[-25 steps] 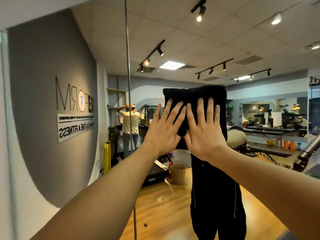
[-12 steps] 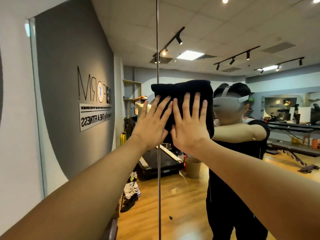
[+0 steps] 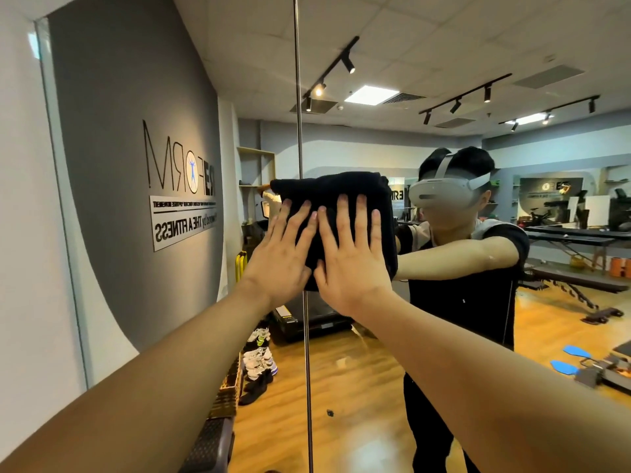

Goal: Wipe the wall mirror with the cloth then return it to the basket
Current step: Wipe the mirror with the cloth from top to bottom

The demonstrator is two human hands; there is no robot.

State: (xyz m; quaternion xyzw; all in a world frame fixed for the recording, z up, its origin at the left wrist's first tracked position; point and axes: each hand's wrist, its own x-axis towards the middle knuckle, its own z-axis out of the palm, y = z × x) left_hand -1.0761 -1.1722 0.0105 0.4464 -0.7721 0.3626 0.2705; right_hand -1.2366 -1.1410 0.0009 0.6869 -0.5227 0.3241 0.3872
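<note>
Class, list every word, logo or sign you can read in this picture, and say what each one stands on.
"REFORM", mirror-reversed, with a blue figure in the O: on the grey wall reflected in the mirror.
"Powered by THE A FITNESS", also reversed: on the white sign under it.
The thin black strip above that line: too small to read.
The small sign beside the cloth and the dark poster far right: too blurred to read.

Both arms reach forward, nearly straight; left hand (image 3: 278,259) and right hand (image 3: 351,261) lie side by side, palms flat, fingers straight and spread, pointing up
</note>
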